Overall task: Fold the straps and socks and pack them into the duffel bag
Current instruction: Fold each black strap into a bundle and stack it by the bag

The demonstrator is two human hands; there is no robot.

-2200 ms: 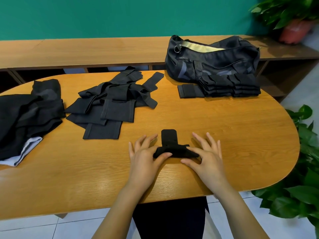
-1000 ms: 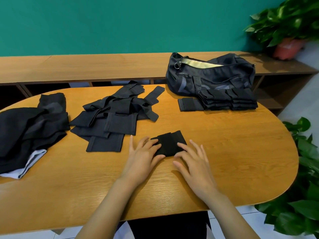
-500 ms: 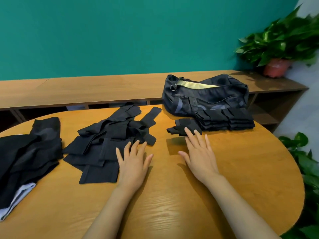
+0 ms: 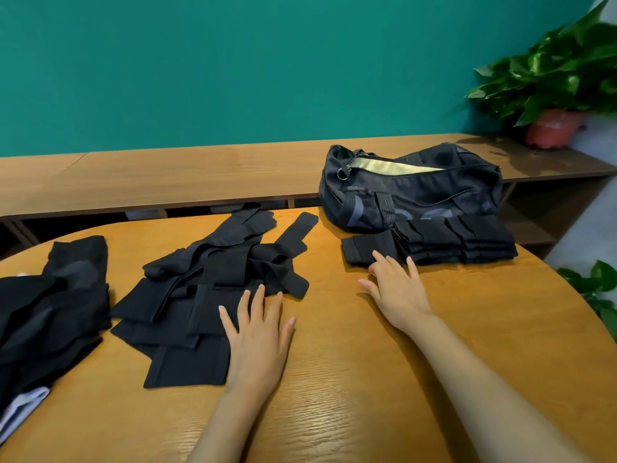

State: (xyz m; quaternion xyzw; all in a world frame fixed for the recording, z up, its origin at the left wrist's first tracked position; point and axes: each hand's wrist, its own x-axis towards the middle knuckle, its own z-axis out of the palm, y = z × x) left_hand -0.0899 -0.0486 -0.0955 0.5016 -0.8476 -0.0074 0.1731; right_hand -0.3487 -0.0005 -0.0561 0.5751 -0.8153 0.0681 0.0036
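Lying flat and open, the right hand (image 4: 397, 289) has a wide grip that holds nothing. Its forefinger tip touches the near edge of a folded strap (image 4: 362, 250), which sits at the left end of the folded stack (image 4: 460, 240). The left hand (image 4: 257, 332) is just as wide and empty, palm down on the tabletop (image 4: 367, 389), with its fingertips resting on the near right edge of the loose strap pile (image 4: 207, 285).

From where I stand, the job looks somewhere around its middle. Several folded pieces are lined up touching the front of the duffel bag (image 4: 410, 195), which lies at the far right with its zip open on a pale lining. I can see nothing packed inside it, so packing seems not yet begun. The loose straps remain a tangle. At the far left a dark heap (image 4: 50, 312), probably the socks, lies unfolded with a bit of white cloth showing beneath.

There is bare wood between the 2 hands and on toward the near edge, which gives fair room for folding the next piece. The stack sits near the tabletop's rounded right edge, so a careless push could send it off. The left heap runs out of view. A long wooden shelf (image 4: 167, 175) stands behind the tabletop. The bag's mouth faces upward, so pieces will likely need lifting over its front wall.
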